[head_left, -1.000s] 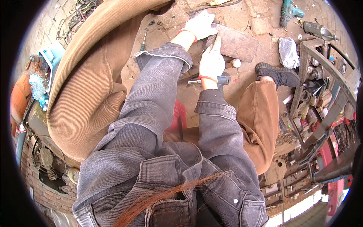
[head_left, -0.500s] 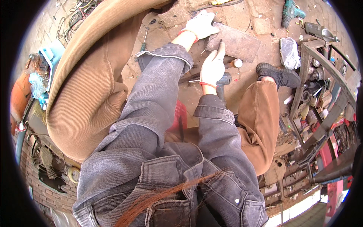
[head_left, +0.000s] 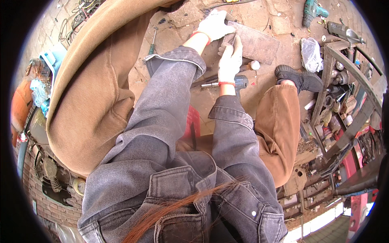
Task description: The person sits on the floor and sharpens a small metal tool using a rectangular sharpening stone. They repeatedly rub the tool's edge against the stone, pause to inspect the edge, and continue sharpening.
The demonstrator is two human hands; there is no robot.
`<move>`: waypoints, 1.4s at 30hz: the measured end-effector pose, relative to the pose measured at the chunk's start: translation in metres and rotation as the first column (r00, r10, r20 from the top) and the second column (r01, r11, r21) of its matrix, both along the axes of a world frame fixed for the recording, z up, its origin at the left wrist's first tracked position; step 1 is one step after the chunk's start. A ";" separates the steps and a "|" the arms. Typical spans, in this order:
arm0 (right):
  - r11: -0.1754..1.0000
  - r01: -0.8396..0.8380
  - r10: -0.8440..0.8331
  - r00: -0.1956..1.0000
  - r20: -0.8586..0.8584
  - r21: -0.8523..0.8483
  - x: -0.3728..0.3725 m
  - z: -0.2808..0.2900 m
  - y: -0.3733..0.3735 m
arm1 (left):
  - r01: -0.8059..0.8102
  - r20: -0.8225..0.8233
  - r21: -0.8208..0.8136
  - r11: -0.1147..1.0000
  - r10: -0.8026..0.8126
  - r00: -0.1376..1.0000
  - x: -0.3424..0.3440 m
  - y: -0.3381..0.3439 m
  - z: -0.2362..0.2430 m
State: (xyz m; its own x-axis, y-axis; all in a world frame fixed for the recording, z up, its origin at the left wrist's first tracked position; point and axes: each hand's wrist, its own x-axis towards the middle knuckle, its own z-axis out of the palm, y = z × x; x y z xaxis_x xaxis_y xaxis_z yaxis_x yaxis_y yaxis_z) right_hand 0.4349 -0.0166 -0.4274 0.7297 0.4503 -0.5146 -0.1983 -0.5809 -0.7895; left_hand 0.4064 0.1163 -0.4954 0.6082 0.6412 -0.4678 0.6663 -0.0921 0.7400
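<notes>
My left hand [head_left: 214, 25], in a white work glove, is closed at the left end of a flat grey-brown plate [head_left: 257, 44], its thumb along the plate's edge. Close below it, my right hand [head_left: 230, 64], gloved too, has its fingers bent together at the plate's lower left corner. A thin dark piece shows at those fingertips, too small to name. Beneath the right wrist lies a blue-grey power drill [head_left: 242, 82] with a metal bit holder pointing left. A pale-ended tool like a hammer [head_left: 254, 65] lies partly hidden behind the right hand.
A screwdriver [head_left: 152, 45] lies left of my sleeve. A green drill [head_left: 311, 15], a grey power tool [head_left: 342, 31] and a clear plastic bag [head_left: 311, 56] are at the upper right. A metal frame rack [head_left: 330, 77] full of parts stands beside my shoe [head_left: 299, 77]. Cables [head_left: 79, 18] lie far left.
My right hand has turned more upright, and its fingers have bent in toward the plate's left corner. The left hand has barely moved, and the plate stays in place.
</notes>
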 end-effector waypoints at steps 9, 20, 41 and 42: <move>0.997 -0.030 0.036 0.996 -0.083 0.076 0.009 -0.008 -0.011 | -0.018 -0.040 0.007 1.000 0.018 0.999 0.005 0.001 -0.008; 0.998 -0.018 0.021 0.997 -0.068 0.055 0.007 -0.007 -0.008 | -0.020 0.008 0.024 1.000 0.019 1.000 0.006 0.001 -0.013; 0.995 -0.097 0.096 0.995 0.023 0.022 0.011 -0.012 -0.012 | -0.016 -0.031 -0.011 1.000 0.016 0.999 0.006 0.002 -0.010; 0.997 -0.080 0.080 0.997 0.003 0.024 0.010 -0.012 -0.012 | -0.016 -0.024 -0.016 1.000 0.015 1.000 0.006 0.002 -0.011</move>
